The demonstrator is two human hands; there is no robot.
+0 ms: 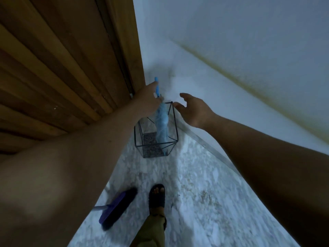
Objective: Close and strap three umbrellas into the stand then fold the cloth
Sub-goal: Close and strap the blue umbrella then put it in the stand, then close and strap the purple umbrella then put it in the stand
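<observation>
A closed light-blue umbrella (162, 123) stands tip-down in a black wire stand (170, 146) set in the corner between the door and the wall. My left hand (148, 99) is wrapped around the umbrella just below its bright blue handle (157, 86). My right hand (194, 111) hovers open beside the stand's top right corner, fingers spread, its fingertips close to the wire rim. No other umbrellas and no cloth are in view.
A wooden slatted door (62, 68) fills the left side. A white wall (231, 50) with a yellowish stain runs along the right. A purple broom head (117, 208) lies on the speckled floor next to my sandalled foot (156, 196).
</observation>
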